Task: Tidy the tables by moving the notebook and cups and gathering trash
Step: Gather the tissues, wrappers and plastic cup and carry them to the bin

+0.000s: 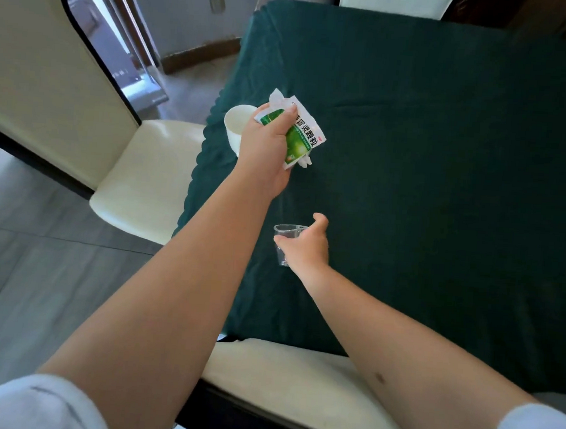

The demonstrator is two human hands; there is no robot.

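Note:
My left hand (266,146) is shut on a green and white medicine packet (302,133) together with some crumpled white paper (278,97), held just above the table near its left edge. A white paper cup (234,127) stands right behind that hand, partly hidden by it. Nearer to me, my right hand (308,246) is wrapped around a small clear plastic cup (285,234) that stands on the dark green tablecloth (429,157). No notebook shows.
A cream chair (150,178) stands at the table's left side and another cream chair (296,382) sits directly below me at the near edge. A third chair back (390,0) shows at the far side. Grey tiled floor (36,280) lies to the left.

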